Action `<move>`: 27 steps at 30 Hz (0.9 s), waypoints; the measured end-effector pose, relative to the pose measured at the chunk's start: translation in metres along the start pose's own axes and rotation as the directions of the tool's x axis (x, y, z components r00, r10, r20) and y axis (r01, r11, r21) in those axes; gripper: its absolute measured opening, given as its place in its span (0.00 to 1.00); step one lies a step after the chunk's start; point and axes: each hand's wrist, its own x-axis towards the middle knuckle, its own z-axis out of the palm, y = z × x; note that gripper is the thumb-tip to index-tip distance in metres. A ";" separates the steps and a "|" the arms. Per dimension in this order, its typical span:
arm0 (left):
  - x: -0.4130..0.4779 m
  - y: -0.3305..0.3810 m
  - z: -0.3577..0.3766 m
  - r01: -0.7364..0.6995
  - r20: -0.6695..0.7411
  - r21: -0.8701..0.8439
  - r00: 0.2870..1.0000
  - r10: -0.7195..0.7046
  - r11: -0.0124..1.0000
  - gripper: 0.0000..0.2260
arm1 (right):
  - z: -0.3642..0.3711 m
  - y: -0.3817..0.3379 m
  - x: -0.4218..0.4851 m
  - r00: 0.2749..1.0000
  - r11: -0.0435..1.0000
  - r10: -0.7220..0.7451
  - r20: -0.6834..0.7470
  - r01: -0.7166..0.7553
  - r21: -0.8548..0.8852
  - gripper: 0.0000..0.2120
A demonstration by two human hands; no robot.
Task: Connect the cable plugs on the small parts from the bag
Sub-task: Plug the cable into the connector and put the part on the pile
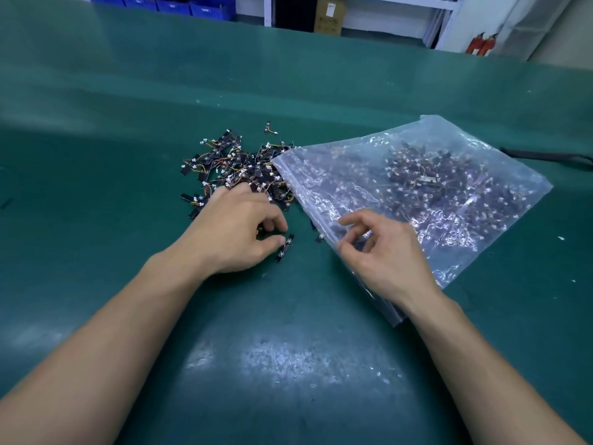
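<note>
A heap of small black parts (pixel 234 168) with thin orange and yellow wires and white plugs lies on the green table, spilling from the mouth of a clear plastic bag (pixel 417 187) that holds many more. My left hand (pixel 231 229) is at the near edge of the heap, thumb and fingers curled round one small black part (pixel 285 248) whose end sticks out past the thumb. My right hand (pixel 388 255) lies over the bag's near edge with fingers loosely curled; I see nothing between them.
The green table mat (pixel 288 364) stretches wide around the heap. One stray part (pixel 268 128) lies behind the heap. A black strap (pixel 545 155) lies at the right behind the bag. Blue bins (pixel 179 4) and shelving stand beyond the table.
</note>
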 end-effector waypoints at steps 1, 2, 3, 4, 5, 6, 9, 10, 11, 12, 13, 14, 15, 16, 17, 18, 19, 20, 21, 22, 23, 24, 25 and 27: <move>0.000 0.000 0.000 -0.002 0.019 0.000 1.000 0.002 1.000 0.05 | 0.000 0.000 0.000 1.000 1.000 0.007 -0.006 -0.007 0.008 0.11; 0.000 0.000 -0.001 -0.007 0.031 -0.004 0.999 0.007 1.000 0.04 | 0.001 0.000 0.000 1.000 1.000 0.009 -0.009 -0.009 0.018 0.11; 0.000 -0.001 -0.001 -0.015 0.039 -0.010 0.999 0.016 1.000 0.02 | 0.001 -0.001 0.000 1.000 1.000 0.002 -0.012 -0.002 0.025 0.10; -0.001 -0.001 -0.001 -0.023 0.044 -0.011 0.999 0.024 1.000 0.03 | 0.001 -0.001 0.000 1.000 0.999 -0.013 -0.016 0.014 0.029 0.09; -0.001 -0.001 0.000 -0.033 0.051 -0.006 0.998 0.033 0.999 0.04 | 0.001 -0.001 0.000 0.999 0.999 -0.034 -0.019 0.034 0.030 0.08; -0.001 0.000 0.000 -0.047 0.054 0.000 0.997 0.047 0.999 0.04 | 0.000 -0.001 -0.001 0.998 0.998 -0.054 -0.025 0.054 0.034 0.08; -0.001 0.005 -0.001 -0.126 -0.011 0.000 0.992 0.126 0.992 0.04 | 0.000 -0.003 -0.002 0.992 0.991 -0.113 -0.056 0.116 0.068 0.04; -0.002 0.009 -0.002 -0.159 -0.052 0.003 0.986 0.159 0.987 0.04 | 0.001 -0.005 -0.003 0.989 0.986 -0.132 -0.062 0.137 0.090 0.03; -0.002 0.012 -0.004 -0.190 -0.092 0.006 0.977 0.190 0.982 0.04 | 0.001 -0.007 -0.003 0.988 0.981 -0.143 -0.059 0.149 0.121 0.02; -0.002 0.016 -0.005 -0.219 -0.128 0.009 0.967 0.219 0.976 0.03 | 0.001 -0.008 -0.004 0.989 0.975 -0.144 -0.044 0.149 0.162 0.01; -0.002 0.019 -0.006 -0.246 -0.158 0.010 0.957 0.244 0.969 0.04 | 0.002 -0.010 -0.005 0.990 0.969 -0.140 -0.021 0.141 0.204 0.02; -0.002 0.022 -0.007 -0.265 -0.180 0.011 0.948 0.263 0.964 0.05 | 0.002 -0.011 -0.006 0.991 0.962 -0.135 0.009 0.129 0.241 0.04; -0.002 0.025 -0.007 -0.281 -0.196 0.010 0.941 0.278 0.960 0.07 | 0.002 -0.012 -0.006 0.990 0.955 -0.133 0.040 0.117 0.271 0.05; -0.002 0.027 -0.008 -0.296 -0.207 0.014 0.934 0.292 0.955 0.08 | 0.002 -0.013 -0.007 0.989 0.949 -0.131 0.066 0.105 0.298 0.06; -0.002 0.028 -0.008 -0.309 -0.214 0.022 0.927 0.307 0.951 0.08 | 0.002 -0.014 -0.007 0.988 0.941 -0.126 0.084 0.092 0.324 0.07; -0.002 0.029 -0.007 -0.319 -0.219 0.032 0.922 0.318 0.947 0.08 | 0.001 -0.014 -0.007 0.989 0.933 -0.115 0.096 0.074 0.352 0.07; -0.002 0.029 -0.007 -0.328 -0.224 0.039 0.918 0.328 0.944 0.08 | 0.000 -0.014 -0.006 0.989 0.924 -0.103 0.106 0.056 0.378 0.08; -0.002 0.030 -0.007 -0.335 -0.228 0.041 0.914 0.335 0.941 0.08 | 0.000 -0.014 -0.005 0.989 0.916 -0.093 0.116 0.039 0.400 0.08; -0.002 0.030 -0.007 -0.340 -0.232 0.039 0.911 0.340 0.939 0.08 | -0.001 -0.015 -0.005 0.988 0.910 -0.090 0.128 0.029 0.414 0.08; -0.002 0.031 -0.007 -0.344 -0.235 0.034 0.910 0.342 0.938 0.08 | -0.001 -0.015 -0.005 0.986 0.909 -0.094 0.138 0.029 0.417 0.08; -0.002 0.031 -0.006 -0.349 -0.238 0.031 0.908 0.346 0.937 0.08 | -0.001 -0.015 -0.005 0.984 0.910 -0.105 0.144 0.037 0.412 0.08; -0.002 0.032 -0.005 -0.355 -0.238 0.029 0.905 0.352 0.934 0.08 | -0.001 -0.016 -0.005 0.982 0.911 -0.114 0.148 0.044 0.410 0.08; -0.002 0.032 -0.004 -0.362 -0.237 0.031 0.903 0.359 0.932 0.08 | -0.002 -0.016 -0.005 0.981 0.909 -0.120 0.150 0.048 0.414 0.08; -0.002 0.032 -0.003 -0.364 -0.240 0.041 0.900 0.363 0.930 0.07 | -0.003 -0.016 -0.005 0.981 0.901 -0.124 0.151 0.048 0.430 0.08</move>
